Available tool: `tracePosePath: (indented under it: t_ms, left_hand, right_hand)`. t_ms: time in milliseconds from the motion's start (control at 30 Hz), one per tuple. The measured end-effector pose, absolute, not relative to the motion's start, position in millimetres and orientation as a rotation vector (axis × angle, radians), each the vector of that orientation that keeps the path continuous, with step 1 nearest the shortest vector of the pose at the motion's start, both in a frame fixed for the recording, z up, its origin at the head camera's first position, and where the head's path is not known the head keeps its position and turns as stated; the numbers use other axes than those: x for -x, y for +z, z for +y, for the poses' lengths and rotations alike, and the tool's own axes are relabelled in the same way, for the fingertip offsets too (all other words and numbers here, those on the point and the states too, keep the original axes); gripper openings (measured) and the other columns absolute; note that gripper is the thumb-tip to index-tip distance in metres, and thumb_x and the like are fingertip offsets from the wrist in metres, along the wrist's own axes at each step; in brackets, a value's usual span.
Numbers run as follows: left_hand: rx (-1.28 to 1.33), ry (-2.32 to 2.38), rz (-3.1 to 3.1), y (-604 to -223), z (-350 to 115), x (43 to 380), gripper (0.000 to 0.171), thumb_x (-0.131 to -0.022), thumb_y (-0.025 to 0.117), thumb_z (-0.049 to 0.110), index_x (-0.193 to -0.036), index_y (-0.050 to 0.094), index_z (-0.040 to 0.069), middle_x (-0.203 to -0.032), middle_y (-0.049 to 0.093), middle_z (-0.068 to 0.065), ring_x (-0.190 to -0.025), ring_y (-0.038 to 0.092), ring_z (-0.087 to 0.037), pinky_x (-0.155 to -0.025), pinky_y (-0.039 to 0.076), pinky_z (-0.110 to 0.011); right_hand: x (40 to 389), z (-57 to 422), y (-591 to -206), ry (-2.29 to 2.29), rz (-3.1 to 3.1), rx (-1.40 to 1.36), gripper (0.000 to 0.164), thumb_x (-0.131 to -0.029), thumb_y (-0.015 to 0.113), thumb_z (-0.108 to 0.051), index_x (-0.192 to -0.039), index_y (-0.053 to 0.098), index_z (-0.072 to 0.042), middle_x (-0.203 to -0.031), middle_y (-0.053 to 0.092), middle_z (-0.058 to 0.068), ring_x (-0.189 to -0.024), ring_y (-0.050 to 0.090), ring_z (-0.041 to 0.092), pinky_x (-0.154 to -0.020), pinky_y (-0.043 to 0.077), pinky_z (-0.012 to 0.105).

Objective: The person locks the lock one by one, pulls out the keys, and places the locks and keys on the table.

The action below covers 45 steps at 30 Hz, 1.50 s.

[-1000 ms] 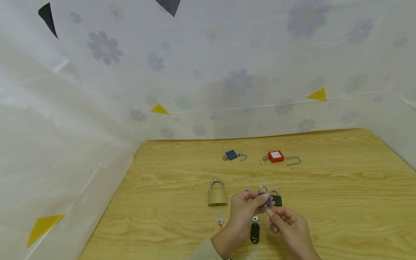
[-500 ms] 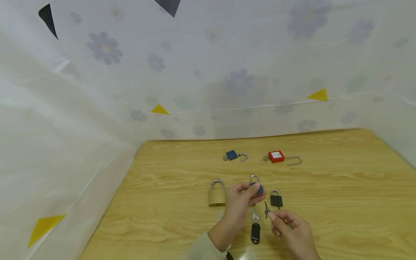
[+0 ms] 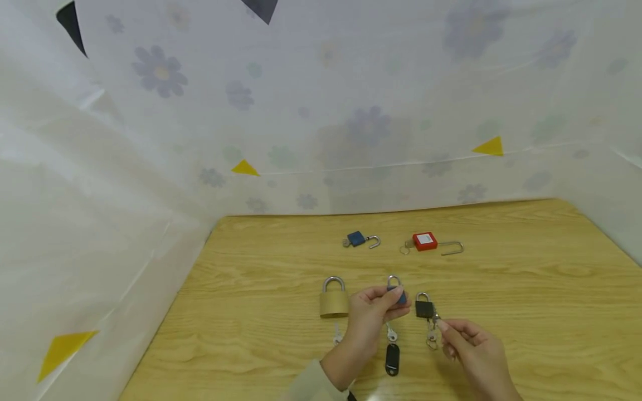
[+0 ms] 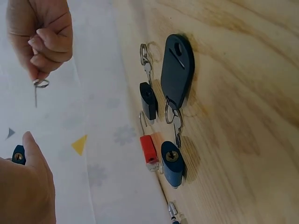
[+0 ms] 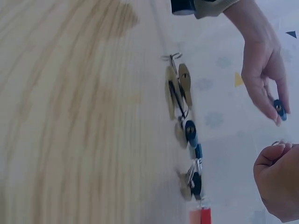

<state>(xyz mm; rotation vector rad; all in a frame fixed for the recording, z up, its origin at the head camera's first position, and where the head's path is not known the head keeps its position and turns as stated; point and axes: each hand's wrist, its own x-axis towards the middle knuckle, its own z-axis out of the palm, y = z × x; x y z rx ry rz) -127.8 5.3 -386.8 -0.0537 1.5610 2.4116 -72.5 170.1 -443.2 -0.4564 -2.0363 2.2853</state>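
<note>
My left hand [image 3: 365, 320] pinches a small blue padlock [image 3: 398, 296] between thumb and fingers, its closed shackle pointing up. In the left wrist view this padlock's keyhole [image 4: 19, 157] faces the camera with no key in it. My right hand [image 3: 473, 351] pinches a small key [image 3: 436, 315] on a ring, held apart from the padlock, to its right. The key's blade [image 4: 35, 97] points away from the fingertips. In the head view the key overlaps the area beside a black padlock [image 3: 423, 309] lying on the table.
A brass padlock [image 3: 334, 305] lies left, its key [image 3: 337, 333] below. Another blue padlock [image 4: 173, 163] is hidden behind my left hand in the head view; a key with black tag [image 3: 393, 359] lies below. An opened blue padlock [image 3: 356, 239] and opened red padlock [image 3: 424, 241] lie farther back.
The key was at the bottom of the held blue padlock a second ago; it has come away and moved right with my right hand. My left hand shifted slightly left with the padlock.
</note>
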Motion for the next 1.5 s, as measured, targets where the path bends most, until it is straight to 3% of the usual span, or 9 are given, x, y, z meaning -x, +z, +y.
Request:
tracePosePath:
  t_ms: [100, 300, 633, 1167, 1500]
  left_hand:
    - [0.071, 2.402, 1.564, -387, 3, 129, 0.020, -0.078, 0.067, 0.007, -0.092, 0.063, -0.007, -0.086, 0.069, -0.018, -0.072, 0.068, -0.017, -0.070, 0.055, -0.029]
    - [0.076, 2.409, 1.559, -387, -1, 130, 0.020, -0.078, 0.067, 0.007, -0.092, 0.063, -0.008, -0.082, 0.070, -0.013, -0.069, 0.068, -0.013, -0.069, 0.055, -0.028]
    - [0.109, 2.382, 1.555, -389, -1, 130, 0.017, -0.077, 0.068, 0.006, -0.089, 0.064, -0.005, -0.079, 0.070, -0.011, -0.069, 0.068, -0.015, -0.069, 0.055, -0.029]
    - [0.126, 2.379, 1.542, -392, -2, 130, 0.013, -0.078, 0.068, 0.009, -0.086, 0.065, -0.001, -0.080, 0.070, -0.010, -0.067, 0.067, -0.012, -0.068, 0.055, -0.026]
    - [0.134, 2.368, 1.544, -394, -2, 129, 0.017, -0.078, 0.068, 0.009, -0.090, 0.064, -0.003, -0.080, 0.070, -0.009, -0.067, 0.067, -0.012, -0.068, 0.055, -0.025]
  right_hand:
    - [76, 186, -442, 2.163, -2.187, 0.551, 0.021, -0.084, 0.063, -0.029, -0.088, 0.066, -0.009, -0.069, 0.061, -0.007, -0.057, 0.051, 0.003, -0.053, 0.047, 0.018]
    - [80, 212, -437, 1.724, -2.663, 0.611, 0.035, -0.090, 0.055, -0.028, -0.103, 0.062, 0.004, -0.064, 0.059, -0.007, -0.055, 0.050, 0.005, -0.050, 0.044, 0.020]
    - [87, 241, -451, 1.837, -2.794, 0.708, 0.026, -0.086, 0.059, -0.023, -0.091, 0.063, 0.002, -0.065, 0.060, -0.002, -0.052, 0.049, 0.008, -0.045, 0.041, 0.019]
    - [85, 238, -452, 1.542, -2.939, 0.652, 0.021, -0.084, 0.055, -0.019, -0.077, 0.062, 0.000, -0.053, 0.049, -0.003, -0.042, 0.038, 0.008, -0.039, 0.034, 0.018]
    - [86, 241, -449, 1.581, -2.970, 0.597, 0.018, -0.082, 0.051, -0.017, -0.067, 0.052, -0.007, -0.046, 0.039, -0.006, -0.040, 0.034, 0.007, -0.037, 0.030, 0.016]
